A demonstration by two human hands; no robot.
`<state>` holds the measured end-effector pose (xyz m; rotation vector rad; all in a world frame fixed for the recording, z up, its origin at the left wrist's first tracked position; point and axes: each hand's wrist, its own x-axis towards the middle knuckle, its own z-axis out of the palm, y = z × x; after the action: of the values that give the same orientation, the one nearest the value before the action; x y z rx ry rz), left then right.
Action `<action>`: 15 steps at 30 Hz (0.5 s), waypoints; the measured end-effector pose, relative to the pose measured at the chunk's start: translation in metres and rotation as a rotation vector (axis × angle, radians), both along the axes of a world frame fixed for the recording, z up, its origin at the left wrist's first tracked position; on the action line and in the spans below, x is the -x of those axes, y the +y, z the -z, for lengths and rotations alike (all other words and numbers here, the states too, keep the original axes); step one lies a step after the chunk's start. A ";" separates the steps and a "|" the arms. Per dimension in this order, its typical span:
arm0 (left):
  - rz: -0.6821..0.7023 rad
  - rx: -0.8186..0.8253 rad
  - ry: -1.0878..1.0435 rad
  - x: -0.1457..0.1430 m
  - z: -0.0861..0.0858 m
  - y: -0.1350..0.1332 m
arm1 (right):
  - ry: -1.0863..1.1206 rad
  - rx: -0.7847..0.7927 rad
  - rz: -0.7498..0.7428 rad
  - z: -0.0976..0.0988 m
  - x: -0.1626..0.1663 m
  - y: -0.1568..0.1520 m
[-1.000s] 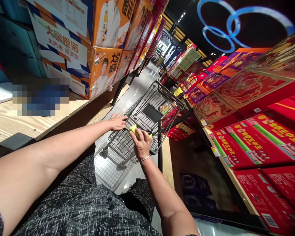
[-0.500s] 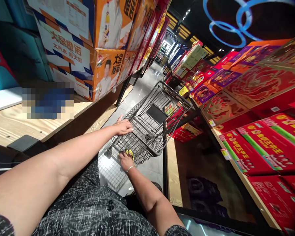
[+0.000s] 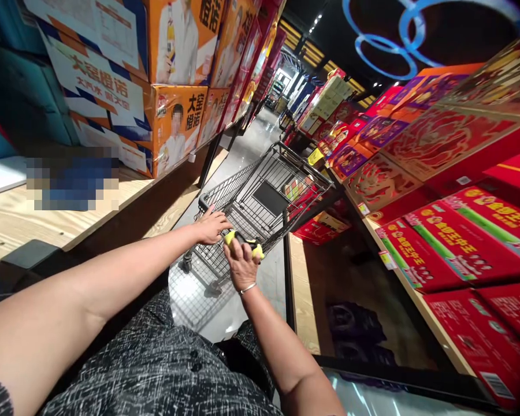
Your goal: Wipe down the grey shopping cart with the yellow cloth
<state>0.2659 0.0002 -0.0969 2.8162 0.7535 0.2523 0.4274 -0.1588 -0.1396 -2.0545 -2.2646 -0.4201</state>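
Observation:
A dark wire shopping cart [image 3: 270,199] stands in front of me, tilted in view. My left hand [image 3: 211,226] lies over its near rim with the fingers stretched out towards the basket. In my right hand [image 3: 244,267], which has a bracelet at the wrist, is a small yellow and black item [image 3: 258,251]. The fingers are curled over it and hide its middle, so its kind cannot be made out. This hand is raised at the cart's near side, to the right of my left hand.
Orange drink cartons [image 3: 177,127] are stacked on a wooden shelf [image 3: 82,222] at left. Red gift boxes [image 3: 437,248] fill the right-hand shelf. Between them a grey tiled aisle [image 3: 260,124] runs ahead. A blurred blue patch [image 3: 75,182] lies on the left shelf.
My right hand has risen from low beside the cart to rim height, bringing the yellow and black item with it. My left hand stays at the rim, its fingers now reaching further inward.

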 end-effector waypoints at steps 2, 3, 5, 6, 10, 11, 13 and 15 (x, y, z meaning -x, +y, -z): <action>-0.018 -0.014 -0.031 -0.002 0.005 -0.004 | -0.026 0.162 -0.071 0.034 0.004 -0.003; -0.022 -0.013 -0.037 -0.002 0.007 -0.005 | -0.036 0.245 -0.091 0.050 0.007 -0.005; -0.012 0.002 -0.029 -0.002 0.010 -0.002 | -0.048 0.369 -0.096 0.073 0.012 -0.005; -0.006 0.009 -0.023 -0.001 0.010 0.000 | -0.053 0.412 -0.101 0.081 0.015 -0.004; -0.048 0.014 -0.005 0.003 0.010 0.012 | -0.073 0.563 -0.239 0.082 0.028 -0.001; -0.071 0.011 0.002 0.004 0.009 0.016 | -0.074 0.576 -0.272 0.075 0.030 -0.002; -0.122 -0.001 0.026 0.007 0.006 0.021 | -0.054 0.476 -0.281 0.055 0.032 -0.005; -0.181 -0.003 0.061 0.009 0.001 0.022 | -0.008 0.219 -0.248 0.026 0.028 -0.007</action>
<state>0.2571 0.0220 -0.0980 2.7712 1.0248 0.1969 0.3992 -0.1659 -0.1653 -1.8223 -2.6301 -0.1712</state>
